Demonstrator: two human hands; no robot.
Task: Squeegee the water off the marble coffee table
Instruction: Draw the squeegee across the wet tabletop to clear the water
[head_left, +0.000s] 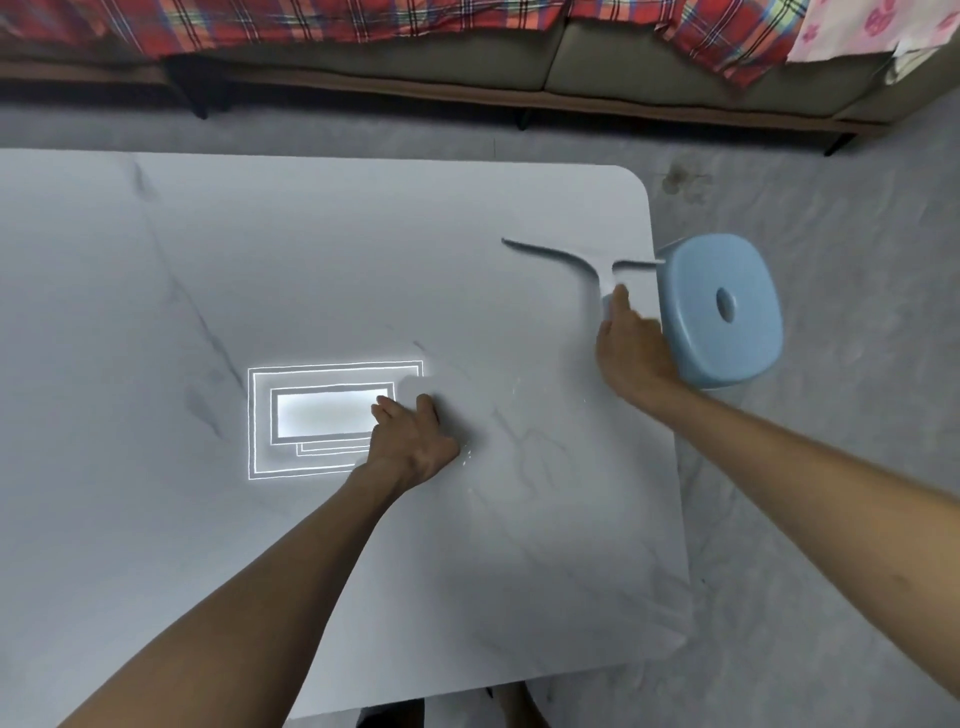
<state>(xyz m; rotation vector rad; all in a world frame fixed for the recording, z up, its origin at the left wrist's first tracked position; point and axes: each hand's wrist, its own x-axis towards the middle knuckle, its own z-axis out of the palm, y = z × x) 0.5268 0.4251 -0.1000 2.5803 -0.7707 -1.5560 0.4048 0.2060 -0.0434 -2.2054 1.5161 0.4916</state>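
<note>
Stretched out from the near edge of the desk (311, 260), the right hand (631, 345) grips the squeegee (556, 255), its blade down by the right edge beside a blue stool (727, 312). The left hand (415, 441) rests mid-desk, its grasp unclear. This looks mid-stroke; next, sweep the remaining droplets (514, 389) off the edge.

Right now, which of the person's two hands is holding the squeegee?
The right hand, gripping the pale T-shaped squeegee beside the light blue plastic stool; the left hand lies on the white marble table, apart from it.
</note>
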